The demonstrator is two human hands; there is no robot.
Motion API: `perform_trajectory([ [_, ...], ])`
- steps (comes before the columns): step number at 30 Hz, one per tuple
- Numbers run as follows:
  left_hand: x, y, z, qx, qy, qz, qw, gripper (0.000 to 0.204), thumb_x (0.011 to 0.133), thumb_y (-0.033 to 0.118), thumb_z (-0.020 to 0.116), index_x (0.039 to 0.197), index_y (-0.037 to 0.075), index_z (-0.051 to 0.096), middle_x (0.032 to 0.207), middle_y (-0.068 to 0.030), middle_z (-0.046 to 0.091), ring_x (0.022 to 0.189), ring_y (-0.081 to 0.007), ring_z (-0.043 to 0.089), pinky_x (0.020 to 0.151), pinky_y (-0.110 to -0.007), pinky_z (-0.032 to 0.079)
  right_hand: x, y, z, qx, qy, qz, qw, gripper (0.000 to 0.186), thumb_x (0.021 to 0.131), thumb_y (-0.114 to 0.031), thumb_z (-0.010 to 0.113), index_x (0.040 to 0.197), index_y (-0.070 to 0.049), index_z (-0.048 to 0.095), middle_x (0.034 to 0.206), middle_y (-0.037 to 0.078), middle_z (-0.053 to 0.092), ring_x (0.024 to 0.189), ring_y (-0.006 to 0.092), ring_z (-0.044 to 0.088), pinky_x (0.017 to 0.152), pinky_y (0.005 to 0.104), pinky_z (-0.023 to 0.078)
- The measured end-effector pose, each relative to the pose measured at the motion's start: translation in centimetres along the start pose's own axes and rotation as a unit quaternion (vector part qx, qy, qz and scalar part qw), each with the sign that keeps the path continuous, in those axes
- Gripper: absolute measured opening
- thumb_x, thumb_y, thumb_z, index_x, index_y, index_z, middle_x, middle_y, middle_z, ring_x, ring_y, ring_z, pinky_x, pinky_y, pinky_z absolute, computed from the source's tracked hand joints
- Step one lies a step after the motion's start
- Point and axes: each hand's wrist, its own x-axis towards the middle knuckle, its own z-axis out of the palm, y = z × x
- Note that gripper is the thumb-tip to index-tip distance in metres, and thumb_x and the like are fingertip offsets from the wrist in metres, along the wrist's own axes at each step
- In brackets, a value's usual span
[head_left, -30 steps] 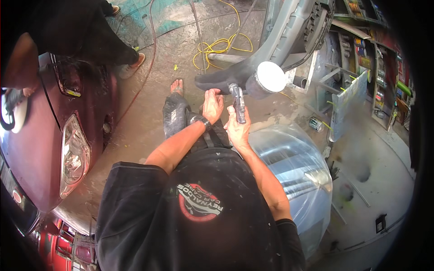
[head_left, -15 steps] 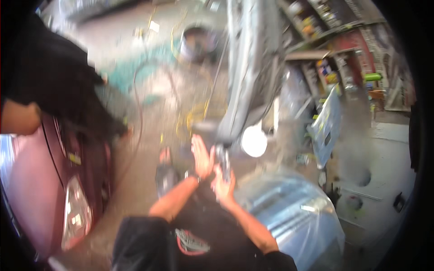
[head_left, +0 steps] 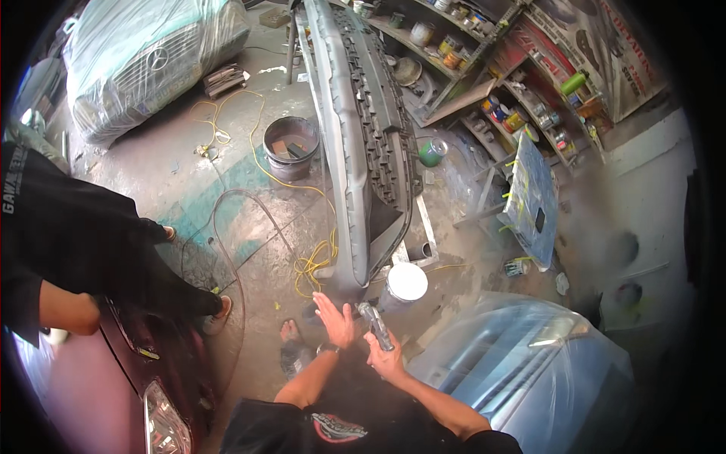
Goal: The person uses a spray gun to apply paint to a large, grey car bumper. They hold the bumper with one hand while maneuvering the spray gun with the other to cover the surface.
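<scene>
My right hand [head_left: 387,362] grips a metal spray gun [head_left: 376,324], whose grey cup with a round white lid [head_left: 407,281] sits at its upper right. My left hand [head_left: 335,321] is open beside the nozzle, fingers stretched out and palm empty. Just beyond both hands, the near end of a long grey car bumper [head_left: 349,189] rests on a stand, its black slatted section on the right. A faint dark haze hangs between the gun and that end.
A co-worker [head_left: 98,234] stands at left by a maroon car [head_left: 87,378]. Plastic-covered cars [head_left: 159,64] [head_left: 507,371] lie ahead and right. A bucket [head_left: 291,140], hoses [head_left: 249,197], yellow cord [head_left: 314,268], propped panel [head_left: 529,204] and shelves of cans [head_left: 442,49] surround the bumper.
My view has lifted, showing more of the bumper and floor ahead. My left hand has opened, fingers now extended away from the bumper's end; my right hand still holds the gun.
</scene>
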Motion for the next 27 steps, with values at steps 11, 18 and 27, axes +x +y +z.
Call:
perform_trajectory([
  [11, 2.3, 3.4, -0.9, 0.017, 0.002, 0.134, 0.991, 0.08, 0.104, 0.037, 0.044, 0.157, -0.007, 0.003, 0.165, -0.0307, -0.002, 0.154, -0.0449, -0.001, 0.122, -0.059, 0.003, 0.8, 0.6, -2.0, -0.006, -0.033, 0.009, 0.999, 0.035, 0.098, -0.027, 0.066, 0.122, -0.001, 0.062, 0.071, 0.004, 0.062, 0.049, 0.0096, 0.057, 0.045, 0.0277, 0.046],
  [18, -1.5, 0.8, 1.2, 0.002, 0.008, 0.029, 1.0, 0.081, 0.103, 0.032, 0.048, 0.157, -0.007, 0.001, 0.163, -0.0337, -0.002, 0.154, -0.0455, -0.003, 0.123, -0.056, 0.003, 1.2, 1.0, -2.0, -0.005, -0.043, 0.015, 0.999, 0.041, 0.098, -0.026, 0.068, 0.129, -0.001, 0.061, 0.075, 0.004, 0.064, 0.05, 0.0097, 0.057, 0.045, 0.0268, 0.047],
  [27, 0.9, 1.6, -0.1, -0.052, 0.019, -0.078, 0.995, 0.08, 0.101, 0.033, 0.054, 0.159, -0.001, 0.011, 0.165, -0.0294, 0.008, 0.154, -0.043, 0.002, 0.123, -0.057, 0.004, 1.6, -0.2, -2.0, 0.022, -0.054, 0.018, 0.998, 0.035, 0.098, -0.026, 0.067, 0.123, -0.002, 0.061, 0.073, 0.0, 0.058, 0.053, 0.0084, 0.054, 0.047, 0.0265, 0.046],
])
